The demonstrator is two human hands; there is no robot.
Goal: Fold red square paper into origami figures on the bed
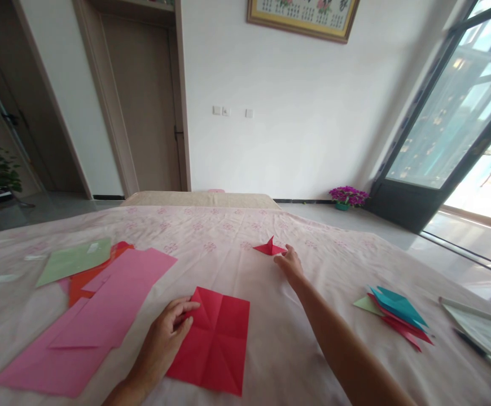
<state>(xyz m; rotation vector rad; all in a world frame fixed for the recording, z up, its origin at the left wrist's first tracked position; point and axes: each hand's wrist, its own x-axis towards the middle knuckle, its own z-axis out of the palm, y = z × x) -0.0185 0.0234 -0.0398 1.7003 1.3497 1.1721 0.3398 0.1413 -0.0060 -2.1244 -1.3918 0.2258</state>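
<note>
My left hand (pixel 171 324) holds the left edge of a square red sheet of paper (pixel 224 338), with thumb and fingers curled at it. Creases cross the sheet through its middle, and it lies nearly flat on the cloth. Further away, my right hand (pixel 290 263) reaches to a small folded red paper piece (pixel 270 248) with a raised point in its middle. Thumb and forefinger are apart, close around its right tip; whether they press on it I cannot tell.
Pink paper sheets (pixel 101 304), an orange sheet (pixel 82 285) and a light green sheet (pixel 76 260) lie at left. At right are folded papers in teal (pixel 400 307), red and green, beside a pale flat tray-like object (pixel 482 327). A patterned cloth (pixel 220 231) covers the table.
</note>
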